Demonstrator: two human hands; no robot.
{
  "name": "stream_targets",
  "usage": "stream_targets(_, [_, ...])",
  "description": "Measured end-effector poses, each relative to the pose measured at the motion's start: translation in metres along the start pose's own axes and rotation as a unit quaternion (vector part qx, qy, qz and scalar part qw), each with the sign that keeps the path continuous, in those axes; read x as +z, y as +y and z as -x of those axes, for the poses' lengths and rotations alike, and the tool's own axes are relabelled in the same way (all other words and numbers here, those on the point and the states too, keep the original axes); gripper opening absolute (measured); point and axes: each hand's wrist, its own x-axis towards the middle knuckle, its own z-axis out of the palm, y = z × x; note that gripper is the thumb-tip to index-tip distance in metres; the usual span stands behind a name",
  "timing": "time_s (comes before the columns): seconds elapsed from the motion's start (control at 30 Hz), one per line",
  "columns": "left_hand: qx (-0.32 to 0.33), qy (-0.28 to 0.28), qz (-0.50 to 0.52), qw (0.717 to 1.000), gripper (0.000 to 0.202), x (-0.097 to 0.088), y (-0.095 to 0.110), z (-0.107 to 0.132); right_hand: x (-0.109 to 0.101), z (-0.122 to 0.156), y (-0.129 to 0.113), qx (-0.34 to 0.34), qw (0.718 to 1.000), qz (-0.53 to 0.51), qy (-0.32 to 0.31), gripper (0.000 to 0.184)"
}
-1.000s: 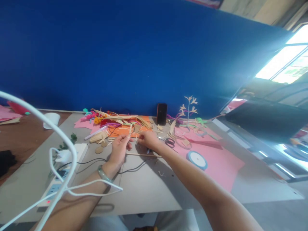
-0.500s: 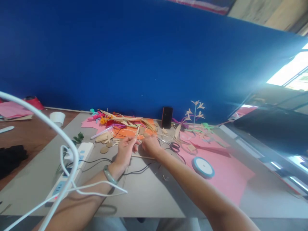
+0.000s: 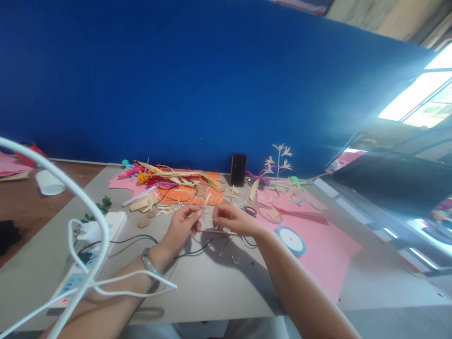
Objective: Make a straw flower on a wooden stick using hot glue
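My left hand [image 3: 183, 226] is raised a little over the grey table [image 3: 219, 282], its fingers pinched on a thin tan straw strip [image 3: 205, 201] that points up and away. A green bangle [image 3: 150, 262] sits on that wrist. My right hand [image 3: 233, 219] is close beside it, fingers curled together near the same strip; what it grips is too small to make out. A thin wooden stick [image 3: 219, 231] lies on the table just under both hands.
Behind the hands are an orange sheet [image 3: 187, 194] heaped with straw strips and coloured pipe cleaners, black scissors [image 3: 250, 210], a dark phone [image 3: 238, 169] leaning on the blue wall, a straw flower stem [image 3: 278, 162], pink paper [image 3: 318, 235] with a blue ribbon roll [image 3: 290, 239], and a white power strip [image 3: 88, 254] with white cables at left.
Both hands have pulled back toward me and lifted slightly off the table with the strip between them. The camera view shifted a little.
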Motion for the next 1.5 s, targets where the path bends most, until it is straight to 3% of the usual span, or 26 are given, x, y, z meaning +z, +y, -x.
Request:
stream_targets(0.1, [-0.008,-0.034,0.001,0.999,0.024,-0.002,-0.005,0.000,0.000,0.000,0.005,0.003,0.999,-0.019,0.026,0.010])
stream_targets(0.37, [-0.014,-0.043,0.007,0.999,0.019,0.001,-0.001,0.003,0.004,-0.006,0.025,-0.009,0.991,-0.086,0.106,0.016])
stream_targets(0.63, [-0.026,-0.040,0.024,0.999,0.020,0.004,-0.004,0.004,0.016,-0.012,0.031,-0.022,0.958,-0.225,0.178,0.026])
stream_targets(0.8, [-0.002,-0.009,0.019,1.000,0.021,0.003,-0.006,0.005,0.031,-0.016,0.032,0.015,0.929,-0.295,0.224,0.037])
stream_targets(1.0, [0.011,0.002,0.026,1.000,0.021,0.002,-0.009,0.005,0.044,-0.011,0.023,-0.012,0.944,-0.226,0.242,0.027])
stream_targets(1.2, [0.017,0.022,0.015,1.000,0.023,0.004,-0.003,0.006,0.034,-0.006,0.025,-0.004,0.912,-0.036,0.409,0.029])
stream_targets(1.33, [0.011,0.019,0.021,1.000,0.025,0.004,-0.003,0.006,0.029,-0.003,0.022,-0.057,0.891,0.087,0.442,0.058])
stream_targets(1.43, [0.012,0.011,0.031,0.999,0.023,0.003,-0.006,0.006,0.032,-0.002,0.019,-0.044,0.917,0.010,0.397,0.029])
stream_targets(1.5, [0.011,0.006,0.036,0.999,0.021,0.003,-0.008,0.006,0.034,-0.002,0.017,-0.025,0.932,-0.084,0.351,0.022])
